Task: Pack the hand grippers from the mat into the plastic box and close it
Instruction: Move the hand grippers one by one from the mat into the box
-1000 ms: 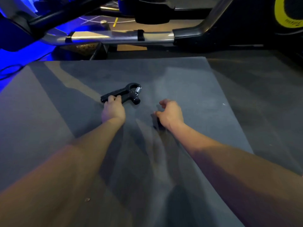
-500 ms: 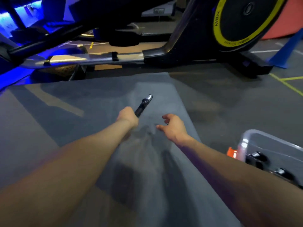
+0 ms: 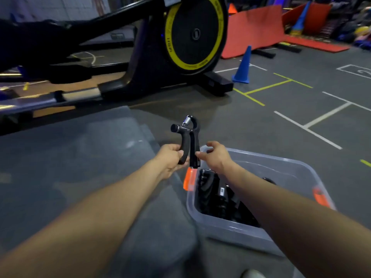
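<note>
A black hand gripper (image 3: 187, 137) with a silver spring stands upright in the air, above the mat's right edge. My left hand (image 3: 170, 158) is closed around its left handle. My right hand (image 3: 213, 156) touches the right handle with thumb and fingertips, fingers partly curled. Just below and to the right sits the clear plastic box (image 3: 285, 235) with orange latches, lidless, holding several black hand grippers (image 3: 215, 199). My right forearm crosses over the box and hides part of its inside. The grey mat (image 3: 80, 161) lies at the left.
A black exercise machine with a yellow-ringed flywheel (image 3: 192, 33) stands beyond the mat, its rail running along the mat's far edge. A blue cone (image 3: 243, 67) and red mats (image 3: 259, 29) are farther back. The grey floor carries white and yellow lines.
My left hand lifted the hand gripper off the mat and carried it right toward the box. My right hand came up to its other handle. My view swung right, showing the box.
</note>
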